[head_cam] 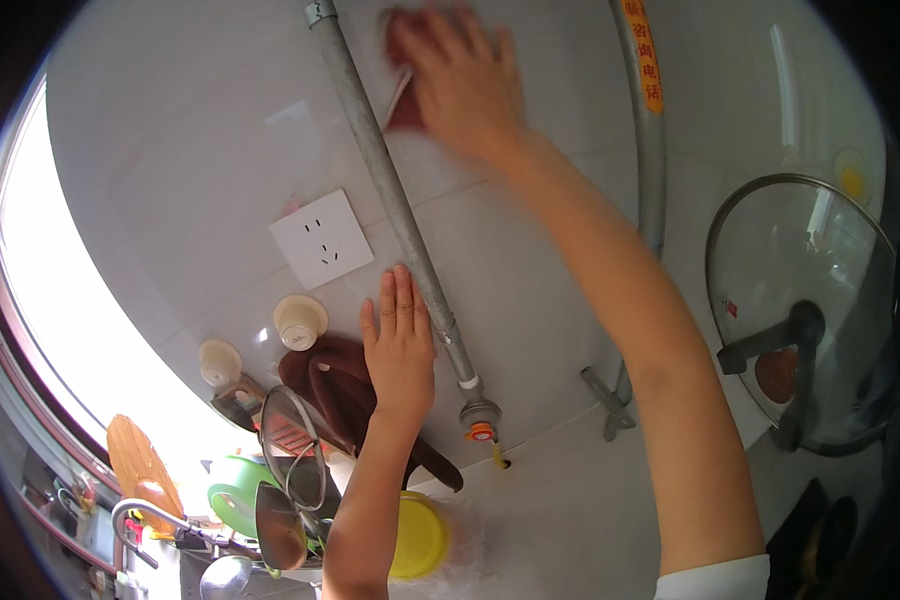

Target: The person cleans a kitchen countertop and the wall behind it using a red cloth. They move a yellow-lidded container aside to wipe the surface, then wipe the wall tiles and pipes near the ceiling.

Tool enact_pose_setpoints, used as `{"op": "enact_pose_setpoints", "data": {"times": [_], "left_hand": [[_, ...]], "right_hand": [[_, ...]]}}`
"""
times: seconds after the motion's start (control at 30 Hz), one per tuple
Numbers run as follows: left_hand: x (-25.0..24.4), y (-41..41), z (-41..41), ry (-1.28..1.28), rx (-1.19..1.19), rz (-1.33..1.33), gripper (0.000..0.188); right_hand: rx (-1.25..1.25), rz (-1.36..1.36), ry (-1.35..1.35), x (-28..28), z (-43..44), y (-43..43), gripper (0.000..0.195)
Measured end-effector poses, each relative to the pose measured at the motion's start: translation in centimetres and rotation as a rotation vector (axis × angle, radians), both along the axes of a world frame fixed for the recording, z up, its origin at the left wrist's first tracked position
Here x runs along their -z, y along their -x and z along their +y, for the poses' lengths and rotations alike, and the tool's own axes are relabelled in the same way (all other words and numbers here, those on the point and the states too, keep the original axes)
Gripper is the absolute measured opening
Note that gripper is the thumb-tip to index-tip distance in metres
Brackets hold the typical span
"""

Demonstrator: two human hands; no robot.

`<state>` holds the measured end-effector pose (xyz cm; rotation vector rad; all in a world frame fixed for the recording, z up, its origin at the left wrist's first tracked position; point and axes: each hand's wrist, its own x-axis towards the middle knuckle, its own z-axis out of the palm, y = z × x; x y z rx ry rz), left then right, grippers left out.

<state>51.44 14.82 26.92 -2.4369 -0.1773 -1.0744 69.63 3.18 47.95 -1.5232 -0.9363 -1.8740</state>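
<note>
High on the tiled wall (570, 225), my right hand (472, 97) presses a folded dark red cloth (407, 105) flat to the surface. The hand and cloth are blurred, and the palm hides part of the cloth. My left hand (399, 345) lies flat against the wall, holding nothing, with its thumb slightly apart. Its fingertips are close beside a grey metal pipe (379, 157), which runs slantwise down to a round valve fitting (481, 414). Left of the pipe is a white wall socket (322, 240).
A brown glove-like cloth item (334, 382) hangs behind my left wrist. Ladles (279, 525), a green plastic item (244, 491) and a yellow lid (420, 534) crowd below. At right are a second pipe (649, 180) with an orange label and a glass pot lid (765, 247).
</note>
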Motion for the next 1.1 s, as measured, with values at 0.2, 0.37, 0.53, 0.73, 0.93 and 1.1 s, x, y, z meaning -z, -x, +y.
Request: {"op": "enact_pose_setpoints", "data": {"times": [0.2, 0.37, 0.53, 0.73, 0.93, 1.1], "left_hand": [[-0.2, 0.0, -0.3, 0.021, -0.021, 0.007, 0.072], [0.0, -0.5, -0.5, 0.016, -0.067, 0.007, 0.062], [-0.3, -0.1, 0.1, 0.079, -0.038, 0.035, 0.073], [0.0, -0.2, -0.4, 0.101, 0.004, 0.044, 0.090], [0.2, -0.2, 0.1, 0.040, -0.024, 0.031, 0.086], [0.3, -0.3, -0.2, 0.033, -0.074, 0.022, 0.087]], "right_hand": [[0.004, 0.394, -0.346, 6.3, -1.5, -3.3, 0.060], [0.094, 0.504, -0.101, 21.4, -0.6, -0.2, 0.065], [-0.127, 0.141, 0.100, 13.7, 0.6, 1.4, 0.061], [0.076, 0.074, -0.309, -1.6, -1.9, -3.3, 0.056], [-0.164, 0.606, -0.533, -0.9, -6.6, -5.8, 0.054], [-0.065, 0.701, -0.603, 13.6, -4.9, -5.7, 0.059]]}}
